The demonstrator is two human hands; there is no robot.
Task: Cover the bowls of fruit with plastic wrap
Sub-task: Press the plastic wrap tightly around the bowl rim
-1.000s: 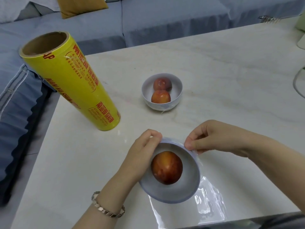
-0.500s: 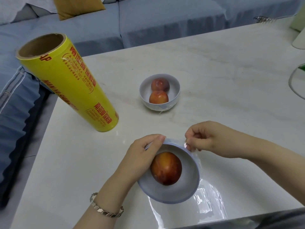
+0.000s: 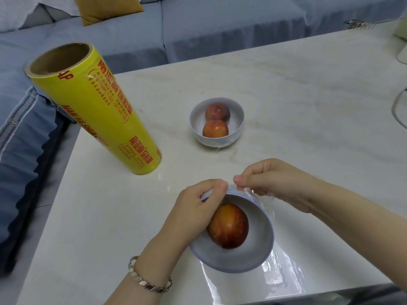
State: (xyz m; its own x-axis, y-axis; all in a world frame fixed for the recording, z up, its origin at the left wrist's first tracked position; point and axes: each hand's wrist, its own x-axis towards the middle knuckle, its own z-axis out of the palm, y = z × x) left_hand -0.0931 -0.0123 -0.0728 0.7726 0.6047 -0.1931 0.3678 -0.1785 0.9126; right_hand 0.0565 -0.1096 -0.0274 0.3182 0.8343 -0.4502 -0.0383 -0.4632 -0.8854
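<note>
A white bowl (image 3: 237, 258) with one red-orange fruit (image 3: 229, 226) sits near the table's front edge on a sheet of clear plastic wrap (image 3: 284, 280). My left hand (image 3: 196, 210) grips the bowl's far rim, fingers curled over it. My right hand (image 3: 271, 179) pinches the wrap's edge at the rim, just right of the left fingertips. A second white bowl (image 3: 235, 137) holding two fruits stands farther back at the table's middle, with a film of wrap over it. The yellow roll of wrap (image 3: 94, 119) stands upright at the left.
The pale marble table (image 3: 308, 106) ends close on the left beside a blue sofa (image 3: 24, 137). A white wire loop (image 3: 398, 111) lies at the right edge. A metal object (image 3: 357, 24) sits at the far right corner.
My right hand has slid left along the rim with the wrap's edge until it nearly meets my left fingertips. The left hand stays on the bowl.
</note>
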